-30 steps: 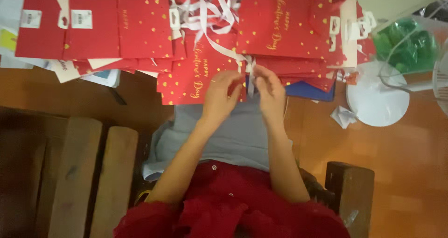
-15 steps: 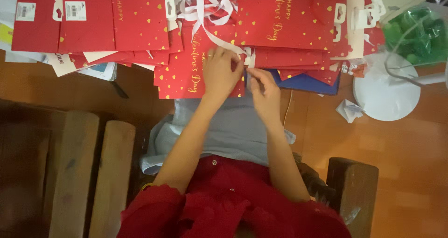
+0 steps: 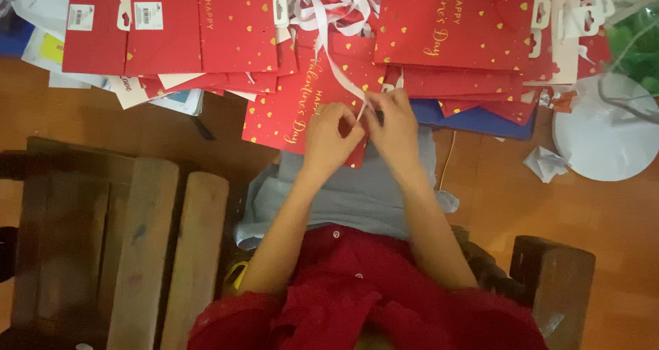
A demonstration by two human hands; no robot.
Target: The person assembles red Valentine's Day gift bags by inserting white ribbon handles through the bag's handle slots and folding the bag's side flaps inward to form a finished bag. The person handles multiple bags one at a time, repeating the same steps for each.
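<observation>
1. Here, in the head view, the left hand [image 3: 331, 136] and the right hand [image 3: 392, 125] are meeting just above the middle of the picture, fingertips almost touching.
2. Both hands are pinching the near end of a white ribbon [image 3: 338, 72], fingers narrowed down on it; the ribbon is running up toward 11 o'clock into a loose tangle at the top edge.
3. Under the hands, a red bag [image 3: 292, 109] with gold hearts is lying flat, its lower corner poking out between the two wrists.
4. More red bags are lying in overlapping stacks across the top: one stack [image 3: 178, 27] at 10 o'clock from the hands, another stack [image 3: 453, 27] at 1 o'clock.
5. A blue sheet [image 3: 480, 120] is showing from under the right-hand stack, at 3 o'clock from the right hand.
6. A grey cloth [image 3: 357, 192] is lying under both forearms, at 6 o'clock from the hands.
7. A white round base [image 3: 604, 144] is sitting at the far 3 o'clock side on the wooden floor, with a crumpled paper [image 3: 546, 163] just beside it.
8. Wooden slats [image 3: 144, 247] are lying at 8 o'clock, well apart from the hands.
</observation>
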